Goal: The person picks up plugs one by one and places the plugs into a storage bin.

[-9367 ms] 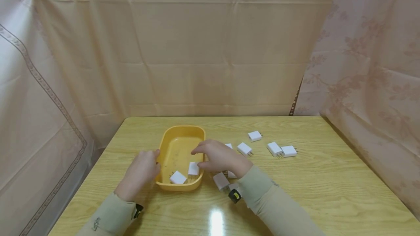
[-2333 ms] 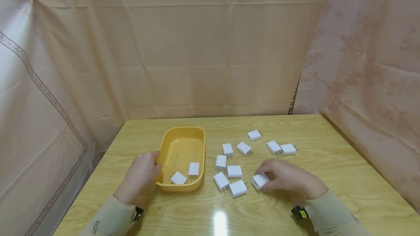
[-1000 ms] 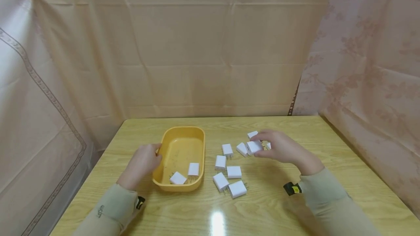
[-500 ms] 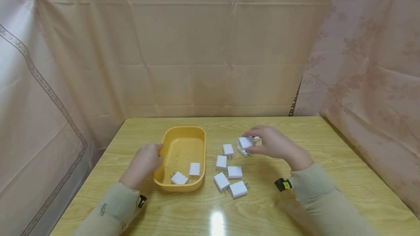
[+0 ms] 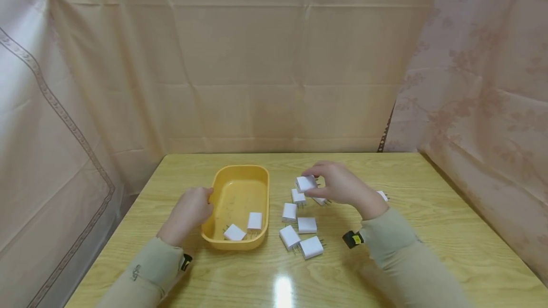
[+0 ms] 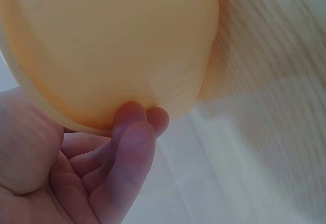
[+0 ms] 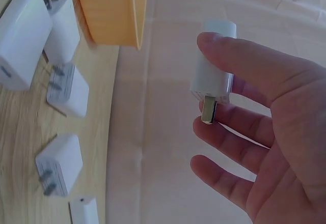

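Observation:
My left hand (image 5: 188, 213) grips the left rim of a yellow plastic tub (image 5: 233, 194); in the left wrist view its fingers curl against the tub's outer wall (image 6: 137, 46). Two white charger plugs lie inside, one charger (image 5: 254, 221) near the right wall and another charger (image 5: 234, 233) at the near end. Right of the tub, my right hand (image 5: 342, 189) pinches a white charger plug (image 5: 306, 184) above the table. The right wrist view shows the held charger (image 7: 216, 63) between thumb and fingers, metal prong (image 7: 209, 109) showing.
Several more charger plugs lie between tub and right hand, among them a charger (image 5: 289, 212), a charger (image 5: 307, 225) and a charger (image 5: 311, 247). Another charger (image 5: 382, 195) peeks out behind the right forearm. Cloth (image 5: 274, 84) hangs behind the wooden table (image 5: 428, 241).
The right hand has lifted the charger from the table's right front and carried it back, then left towards the tub. The left hand stays at the rim; the chargers inside look unmoved.

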A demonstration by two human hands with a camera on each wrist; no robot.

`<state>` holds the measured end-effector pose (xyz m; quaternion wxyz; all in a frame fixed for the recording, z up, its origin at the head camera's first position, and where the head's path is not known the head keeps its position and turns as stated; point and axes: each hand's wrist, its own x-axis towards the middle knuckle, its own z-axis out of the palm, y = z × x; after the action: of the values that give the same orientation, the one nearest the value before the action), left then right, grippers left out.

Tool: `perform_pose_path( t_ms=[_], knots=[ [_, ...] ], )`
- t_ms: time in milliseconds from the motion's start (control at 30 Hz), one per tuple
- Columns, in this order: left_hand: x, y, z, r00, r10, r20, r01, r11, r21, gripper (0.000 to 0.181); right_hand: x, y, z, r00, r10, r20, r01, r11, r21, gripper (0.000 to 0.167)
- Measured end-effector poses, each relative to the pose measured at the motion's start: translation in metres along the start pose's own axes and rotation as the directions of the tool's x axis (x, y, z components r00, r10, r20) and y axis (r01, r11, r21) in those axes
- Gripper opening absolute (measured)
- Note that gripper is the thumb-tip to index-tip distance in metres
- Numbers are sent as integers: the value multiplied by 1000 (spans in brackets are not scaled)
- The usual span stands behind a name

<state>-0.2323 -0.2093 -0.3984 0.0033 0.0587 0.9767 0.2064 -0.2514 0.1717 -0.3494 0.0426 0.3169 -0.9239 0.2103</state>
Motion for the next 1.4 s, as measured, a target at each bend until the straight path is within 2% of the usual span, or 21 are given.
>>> perform_pose_path(
  t_ms=[233,467,900,1167,1400],
  knots=[
    [2,1,0,1000,-4,5,4,1000,5,46,9,-9,9,1000,19,-5,-19,999,30,44],
    [2,1,0,1000,-10,2,10,1000,-12,48,21,-16,27,1000,-23,-11,24,998,61,43],
    [2,2,0,1000,14,-6,-13,1000,21,46,36,-39,53,997,-62,54,58,996,66,41],
    [3,4,0,1000,-19,23,19,1000,-1,48,45,-51,65,993,-94,70,91,995,46,42],
    [3,5,-2,999,-40,37,40,999,-1,49,56,-65,76,989,-95,114,94,995,17,43]
  ],
)
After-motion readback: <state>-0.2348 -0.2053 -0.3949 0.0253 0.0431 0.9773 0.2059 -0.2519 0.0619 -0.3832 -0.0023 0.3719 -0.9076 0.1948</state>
